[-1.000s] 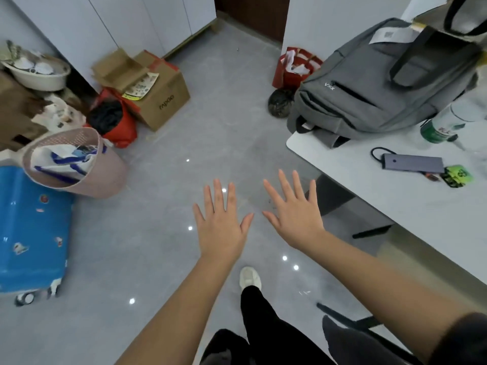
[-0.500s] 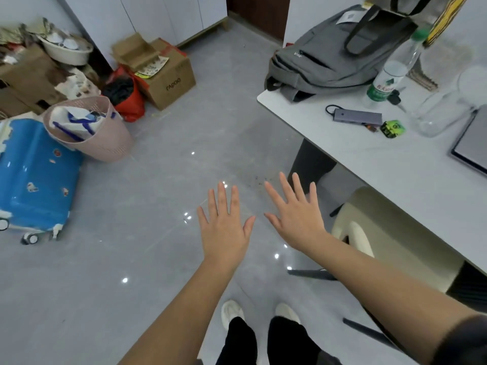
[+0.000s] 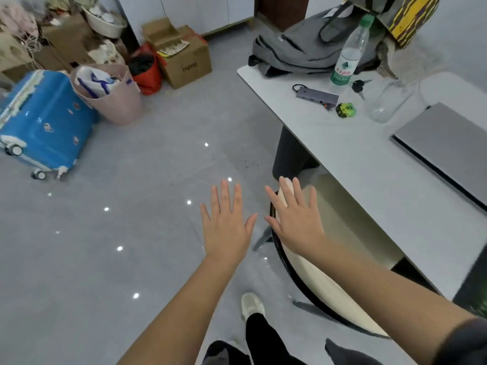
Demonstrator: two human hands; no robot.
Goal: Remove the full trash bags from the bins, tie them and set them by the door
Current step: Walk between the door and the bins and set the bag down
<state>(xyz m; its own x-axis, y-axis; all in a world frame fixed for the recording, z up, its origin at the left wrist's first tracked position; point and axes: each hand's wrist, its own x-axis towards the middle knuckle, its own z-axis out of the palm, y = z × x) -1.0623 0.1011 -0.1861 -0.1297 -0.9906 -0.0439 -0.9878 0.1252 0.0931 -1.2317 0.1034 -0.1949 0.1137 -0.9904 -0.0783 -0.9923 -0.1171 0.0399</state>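
A pink bin (image 3: pixel 120 104) leans on the floor at the upper left, with a white and blue bag (image 3: pixel 93 80) stuffed inside it. Behind it sits a red bag (image 3: pixel 149 80) with dark contents showing at its mouth. My left hand (image 3: pixel 228 227) and my right hand (image 3: pixel 297 219) are stretched out side by side above the grey floor, palms down, fingers straight and spread, holding nothing. Both hands are far from the bin and the bags.
A blue suitcase (image 3: pixel 44 119) lies left of the bin. Cardboard boxes (image 3: pixel 184 59) stand by the white cabinets. A white table (image 3: pixel 369 167) on the right carries a grey backpack (image 3: pixel 297 48), a bottle (image 3: pixel 349 54), a glass jar (image 3: pixel 390 101) and a laptop (image 3: pixel 448 143). A chair (image 3: pixel 324 280) sits under my right arm.
The view has pulled back and swung right, so the bin and boxes sit farther away and more of the table shows. Both hands stay spread and empty in front of me.
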